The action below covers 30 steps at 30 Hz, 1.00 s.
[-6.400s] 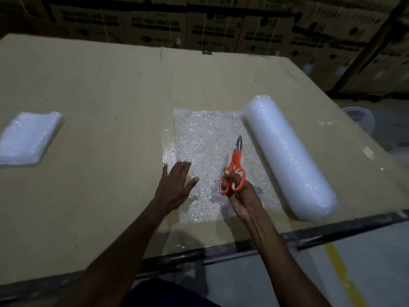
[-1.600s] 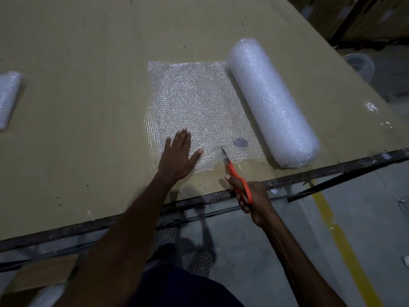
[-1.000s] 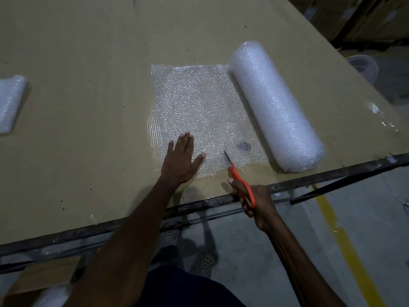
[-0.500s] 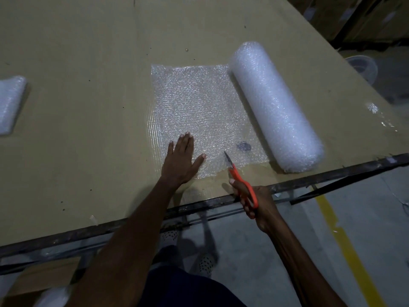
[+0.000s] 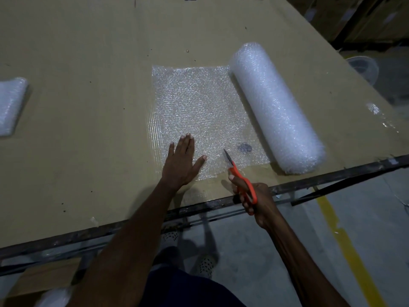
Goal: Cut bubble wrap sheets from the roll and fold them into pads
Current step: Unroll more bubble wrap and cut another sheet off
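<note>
Orange-handled scissors (image 5: 240, 177) are sitting in my right hand (image 5: 256, 201), my fingers curling through the loops in a closed grip; the blades are pointing toward eleven o'clock, their tips lying over the near edge of the unrolled sheet (image 5: 199, 111); whether the blades are parted I cannot tell. My left hand (image 5: 182, 161) is lying flat, fingers straight and thumb spread, an open grip pressing down on the sheet's near left corner, at about nine o'clock from the scissor tips. The sheet of bubble wrap is lying spread on the brown cardboard-covered desk (image 5: 88, 134); it is running from near the desk's front edge away toward twelve o'clock, and its right side is meeting the roll (image 5: 276, 107). The roll is lying on its side at three o'clock of the sheet, touching it, its long axis slanting from eleven o'clock down to five o'clock; its near end is sitting close to the dark metal rim (image 5: 332, 176) of the desk. A small dark blotch (image 5: 244, 148) is showing on the sheet just beside the blade tips, toward two o'clock. A folded pad (image 5: 11, 105) of bubble wrap is resting well apart at nine o'clock, partly cut off by the frame's edge. A yellow floor line (image 5: 345, 244) is running along the concrete at four o'clock.
</note>
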Tool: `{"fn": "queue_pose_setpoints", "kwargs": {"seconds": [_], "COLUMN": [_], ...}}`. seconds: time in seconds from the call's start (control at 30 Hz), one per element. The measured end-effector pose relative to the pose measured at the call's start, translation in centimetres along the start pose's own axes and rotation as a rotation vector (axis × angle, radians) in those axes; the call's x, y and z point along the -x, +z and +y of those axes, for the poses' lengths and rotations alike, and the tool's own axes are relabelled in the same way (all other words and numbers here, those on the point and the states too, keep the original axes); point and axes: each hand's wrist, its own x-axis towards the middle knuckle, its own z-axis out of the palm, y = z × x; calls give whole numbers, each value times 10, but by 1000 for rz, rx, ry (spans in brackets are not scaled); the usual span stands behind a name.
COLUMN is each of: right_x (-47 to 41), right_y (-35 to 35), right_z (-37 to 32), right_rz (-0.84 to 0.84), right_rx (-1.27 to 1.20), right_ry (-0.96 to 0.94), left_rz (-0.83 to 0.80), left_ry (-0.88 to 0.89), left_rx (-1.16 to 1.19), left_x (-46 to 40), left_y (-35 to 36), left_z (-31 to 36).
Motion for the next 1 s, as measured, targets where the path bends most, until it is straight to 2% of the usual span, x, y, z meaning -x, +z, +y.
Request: {"fn": "queue_pose_setpoints", "kwargs": {"seconds": [0.83, 1.0], "right_x": [-14, -21], "right_y": [10, 17], "right_z": [-19, -28], "right_rz": [-19, -52], "right_rx": [-7, -78], "right_ry": [-6, 12], "left_rz": [1, -2], "left_ry": [1, -5], "left_rx": [-25, -21], "left_x": [-2, -1], "left_y": [1, 0], "left_z": [-1, 0]}}
